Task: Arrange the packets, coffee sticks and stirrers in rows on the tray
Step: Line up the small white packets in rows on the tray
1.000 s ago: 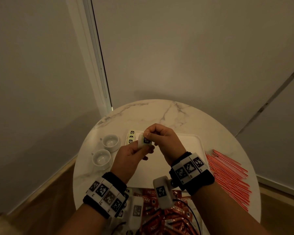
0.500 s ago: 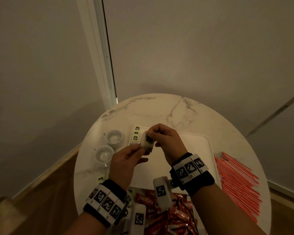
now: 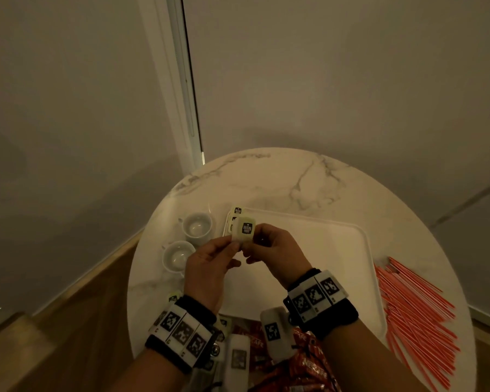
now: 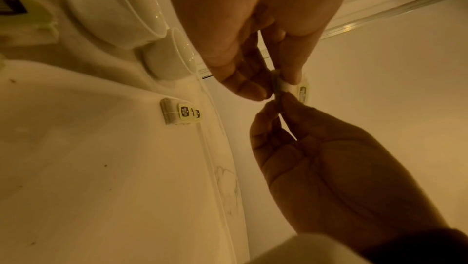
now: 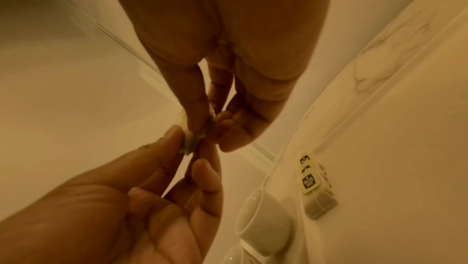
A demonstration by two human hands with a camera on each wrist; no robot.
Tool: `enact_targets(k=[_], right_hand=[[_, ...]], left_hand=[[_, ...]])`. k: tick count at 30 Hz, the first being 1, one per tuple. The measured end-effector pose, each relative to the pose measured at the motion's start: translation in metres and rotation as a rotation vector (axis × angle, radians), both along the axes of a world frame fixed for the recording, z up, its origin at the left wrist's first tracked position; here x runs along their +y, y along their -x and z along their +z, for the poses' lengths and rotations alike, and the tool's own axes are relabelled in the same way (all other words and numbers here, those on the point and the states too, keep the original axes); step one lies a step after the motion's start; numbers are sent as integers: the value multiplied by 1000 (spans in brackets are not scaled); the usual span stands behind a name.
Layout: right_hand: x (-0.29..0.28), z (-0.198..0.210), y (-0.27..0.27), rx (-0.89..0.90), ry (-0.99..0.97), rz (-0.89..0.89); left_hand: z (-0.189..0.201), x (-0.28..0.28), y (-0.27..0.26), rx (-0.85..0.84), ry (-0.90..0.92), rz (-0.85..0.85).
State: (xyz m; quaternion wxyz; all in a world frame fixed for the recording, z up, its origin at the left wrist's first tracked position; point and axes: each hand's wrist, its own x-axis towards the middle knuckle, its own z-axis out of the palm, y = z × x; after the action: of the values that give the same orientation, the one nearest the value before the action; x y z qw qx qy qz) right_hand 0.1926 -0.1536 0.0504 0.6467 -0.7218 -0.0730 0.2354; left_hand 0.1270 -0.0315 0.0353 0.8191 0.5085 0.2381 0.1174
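Both hands hold one pale tea bag packet (image 3: 245, 229) with a black label just above the white tray's (image 3: 337, 250) far left corner. My left hand (image 3: 233, 246) pinches its lower left edge, and my right hand (image 3: 252, 246) pinches its lower right. The left wrist view shows the packet (image 4: 281, 86) edge-on between both hands' fingertips. Three like packets (image 3: 235, 213) lie in a short row on the tray's far left corner. Red coffee sticks (image 3: 303, 363) are piled at the table's near edge. Red stirrers (image 3: 413, 309) lie right of the tray.
Two white cups (image 3: 197, 226) (image 3: 178, 256) stand on the round marble table (image 3: 266, 179) left of the tray. Another packet (image 3: 174, 296) lies by my left wrist. Walls close in behind the table, and wooden floor shows at the lower left.
The packet has turned upright between my hands so its black label faces me. Both hands keep their hold over the tray's far left corner.
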Motion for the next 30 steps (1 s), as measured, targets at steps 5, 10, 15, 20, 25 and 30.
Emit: enact_targets(k=[5,10,15,20,25,30], right_hand=[[-2,-11,-1,1,-35,1],[-2,-29,-4,76,-43,-47],[4,-59,-14,93,131,-122],[20,-84,-24,132,238,-186],[34,-99,-36,111,426,-169],[42,-104,-42,103,524,-165]], left_hand=[[-11,4,-2,30,-44,36],[-30,7,-4,86,-103,38],[-51,12,-5,194,-114,-43],[-65,21,-14,313,-85,-185],[-76,25,-20,349,-97,-252],[-78,21,-18,299,-381,-325]])
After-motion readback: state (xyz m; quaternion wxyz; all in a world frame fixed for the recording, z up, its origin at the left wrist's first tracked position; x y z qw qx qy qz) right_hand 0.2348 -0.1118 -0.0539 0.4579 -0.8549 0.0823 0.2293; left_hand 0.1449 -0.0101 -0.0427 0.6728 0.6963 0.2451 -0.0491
